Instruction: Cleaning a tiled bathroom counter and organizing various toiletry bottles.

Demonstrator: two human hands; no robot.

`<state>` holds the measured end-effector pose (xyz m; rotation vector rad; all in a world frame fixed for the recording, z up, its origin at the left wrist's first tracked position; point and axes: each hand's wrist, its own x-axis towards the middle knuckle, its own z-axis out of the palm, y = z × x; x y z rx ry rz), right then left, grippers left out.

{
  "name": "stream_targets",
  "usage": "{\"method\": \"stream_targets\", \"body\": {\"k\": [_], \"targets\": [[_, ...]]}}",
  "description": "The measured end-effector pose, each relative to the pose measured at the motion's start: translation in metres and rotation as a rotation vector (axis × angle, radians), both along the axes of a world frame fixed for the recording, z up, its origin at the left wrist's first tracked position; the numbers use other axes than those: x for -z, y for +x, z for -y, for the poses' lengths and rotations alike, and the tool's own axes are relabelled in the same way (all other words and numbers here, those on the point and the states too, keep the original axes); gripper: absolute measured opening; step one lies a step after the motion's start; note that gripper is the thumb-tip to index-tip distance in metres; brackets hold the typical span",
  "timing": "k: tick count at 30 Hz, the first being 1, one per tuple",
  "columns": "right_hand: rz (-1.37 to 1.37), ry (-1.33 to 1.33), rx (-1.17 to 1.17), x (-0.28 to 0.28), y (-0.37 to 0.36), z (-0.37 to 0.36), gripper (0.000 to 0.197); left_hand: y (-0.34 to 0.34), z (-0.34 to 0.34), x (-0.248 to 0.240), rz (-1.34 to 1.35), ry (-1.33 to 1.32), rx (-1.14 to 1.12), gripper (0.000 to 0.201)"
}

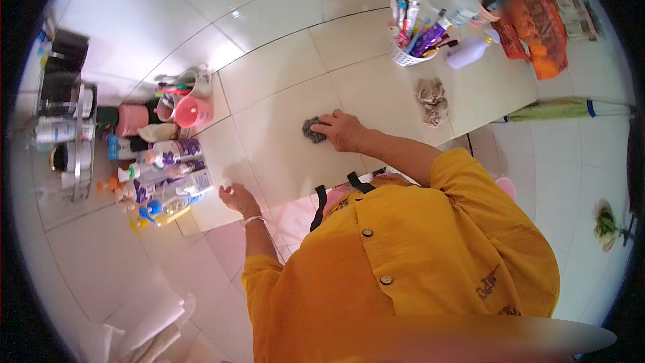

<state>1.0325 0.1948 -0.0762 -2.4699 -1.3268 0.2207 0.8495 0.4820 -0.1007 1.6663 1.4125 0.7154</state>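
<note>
My right hand (pixel 344 130) presses a dark grey scrub pad (pixel 313 130) flat against the white tiled counter (pixel 282 87), fingers curled over the pad. My left hand (pixel 238 197) rests on the counter's front edge with its fingers loosely apart and nothing in it; a thin bangle sits on that wrist. Both arms wear orange sleeves.
A crumpled beige rag (pixel 433 101) lies right of my right hand. A white basket of tubes (pixel 411 33) and a white bottle (pixel 467 52) stand at the back right. Pink cups (pixel 193 111) and several bottles (pixel 164 181) crowd the left end, beside a metal rack (pixel 67 114).
</note>
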Motion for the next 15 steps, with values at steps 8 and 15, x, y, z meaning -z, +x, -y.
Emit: {"method": "stream_targets", "body": {"k": [8, 15], "targets": [[-0.13, 0.159, 0.319, -0.036, 0.014, 0.046, 0.045, 0.035, 0.099, -0.033, 0.086, -0.118, 0.474, 0.048], [0.114, 0.314, 0.408, -0.038, 0.018, 0.11, 0.044, 0.075, 0.134, -0.014, 0.106, -0.047, 0.797, 0.047]]}}
